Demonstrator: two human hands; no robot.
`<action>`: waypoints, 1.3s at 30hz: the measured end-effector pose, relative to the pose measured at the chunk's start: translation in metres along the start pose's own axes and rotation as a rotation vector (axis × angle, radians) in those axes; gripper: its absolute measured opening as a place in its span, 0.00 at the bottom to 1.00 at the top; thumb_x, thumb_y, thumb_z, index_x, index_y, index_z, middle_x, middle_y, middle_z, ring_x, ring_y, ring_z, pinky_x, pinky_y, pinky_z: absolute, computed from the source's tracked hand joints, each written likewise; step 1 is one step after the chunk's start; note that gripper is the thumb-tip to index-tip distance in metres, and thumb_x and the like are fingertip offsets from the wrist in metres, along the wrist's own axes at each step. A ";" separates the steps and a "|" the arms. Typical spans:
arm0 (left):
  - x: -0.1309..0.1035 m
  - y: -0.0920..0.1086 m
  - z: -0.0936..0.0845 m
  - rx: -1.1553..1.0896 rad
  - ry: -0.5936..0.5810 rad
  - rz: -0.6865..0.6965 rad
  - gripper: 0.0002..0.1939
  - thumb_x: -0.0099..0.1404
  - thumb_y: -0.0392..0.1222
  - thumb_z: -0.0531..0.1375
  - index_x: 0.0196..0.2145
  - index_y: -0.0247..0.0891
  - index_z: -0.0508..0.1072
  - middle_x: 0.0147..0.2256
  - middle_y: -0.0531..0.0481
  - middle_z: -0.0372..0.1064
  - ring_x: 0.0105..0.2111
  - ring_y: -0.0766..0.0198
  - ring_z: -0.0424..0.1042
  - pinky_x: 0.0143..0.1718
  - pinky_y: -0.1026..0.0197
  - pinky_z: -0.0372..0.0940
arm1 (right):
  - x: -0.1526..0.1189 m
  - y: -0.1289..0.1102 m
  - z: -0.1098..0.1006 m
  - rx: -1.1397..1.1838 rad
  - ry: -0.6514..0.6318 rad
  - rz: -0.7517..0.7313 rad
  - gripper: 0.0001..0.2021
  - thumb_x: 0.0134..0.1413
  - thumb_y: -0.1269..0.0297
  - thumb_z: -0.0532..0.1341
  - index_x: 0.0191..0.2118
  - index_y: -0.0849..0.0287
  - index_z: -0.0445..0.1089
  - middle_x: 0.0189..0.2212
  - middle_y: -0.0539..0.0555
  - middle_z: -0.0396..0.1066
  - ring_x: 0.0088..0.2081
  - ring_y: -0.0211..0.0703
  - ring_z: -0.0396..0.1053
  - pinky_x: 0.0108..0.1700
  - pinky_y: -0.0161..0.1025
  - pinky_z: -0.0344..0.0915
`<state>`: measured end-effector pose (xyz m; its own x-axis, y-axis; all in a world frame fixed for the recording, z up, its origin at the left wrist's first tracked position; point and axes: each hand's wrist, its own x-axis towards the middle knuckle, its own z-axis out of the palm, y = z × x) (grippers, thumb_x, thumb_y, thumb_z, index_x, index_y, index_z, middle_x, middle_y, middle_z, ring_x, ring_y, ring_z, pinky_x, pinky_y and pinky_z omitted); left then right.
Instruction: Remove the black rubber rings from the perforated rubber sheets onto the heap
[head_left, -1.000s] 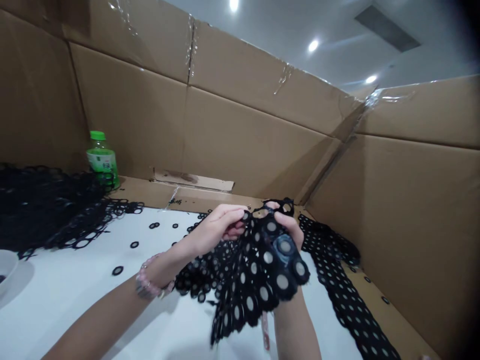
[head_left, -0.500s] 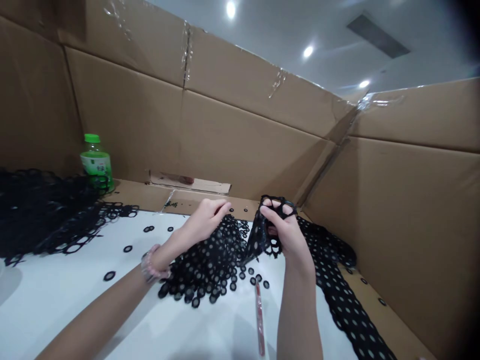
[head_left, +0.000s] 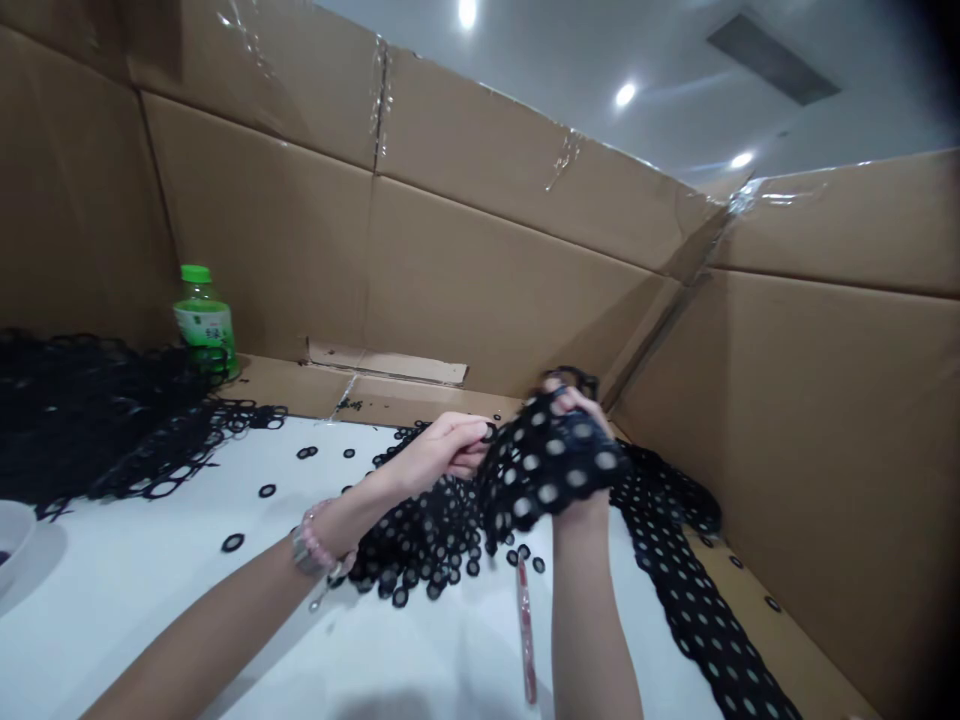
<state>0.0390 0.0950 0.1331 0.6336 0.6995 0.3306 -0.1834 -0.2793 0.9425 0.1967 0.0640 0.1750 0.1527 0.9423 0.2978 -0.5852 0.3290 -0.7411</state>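
Note:
My left hand (head_left: pixel 454 445), with a beaded bracelet on its wrist, pinches a small black ring at the left edge of a black sheet (head_left: pixel 551 460) with pale round dots. Behind that sheet, my right hand (head_left: pixel 577 397) grips its upper part; the sheet hangs over my right wrist and hides some of the fingers. Below my hands lies a heap of small black rings (head_left: pixel 420 540) on the white table top. A long dotted black strip (head_left: pixel 694 600) runs down the right side.
A green bottle (head_left: pixel 205 325) stands at the back left beside a tangled black mesh pile (head_left: pixel 90 420). A pen-like stick (head_left: pixel 526 635) lies in front, and a white bowl (head_left: pixel 15 535) at the left edge. Cardboard walls (head_left: pixel 510 260) enclose the table. Loose rings lie scattered.
My left hand has moved right to the sheet's edge and now pinches a ring. The dotted sheet has swung up and spread over my right wrist. The view has shifted slightly.

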 end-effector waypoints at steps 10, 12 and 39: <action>0.008 -0.049 -0.035 1.040 0.016 -0.321 0.16 0.58 0.43 0.55 0.16 0.36 0.59 0.18 0.51 0.60 0.20 0.66 0.60 0.23 0.65 0.52 | 0.006 -0.003 -0.005 -0.241 0.016 0.058 0.09 0.39 0.64 0.64 0.24 0.59 0.63 0.18 0.43 0.58 0.15 0.26 0.50 0.14 0.25 0.46; 0.005 -0.030 -0.027 0.986 0.127 -0.182 0.17 0.64 0.46 0.48 0.20 0.36 0.59 0.20 0.53 0.60 0.21 0.67 0.59 0.24 0.65 0.51 | 0.006 0.004 -0.003 -0.382 -0.059 0.087 0.10 0.40 0.63 0.65 0.24 0.60 0.63 0.17 0.42 0.56 0.15 0.25 0.48 0.14 0.24 0.43; -0.013 0.014 0.036 -0.335 0.319 0.054 0.16 0.59 0.53 0.55 0.29 0.35 0.67 0.24 0.53 0.63 0.24 0.68 0.62 0.24 0.68 0.57 | -0.014 0.023 0.026 -0.089 -0.063 0.123 0.08 0.41 0.64 0.64 0.28 0.60 0.65 0.21 0.44 0.61 0.15 0.23 0.44 0.13 0.21 0.44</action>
<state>0.0549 0.0587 0.1402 0.3635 0.8718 0.3284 -0.4759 -0.1293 0.8699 0.1607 0.0572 0.1695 0.0322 0.9710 0.2368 -0.5230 0.2183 -0.8239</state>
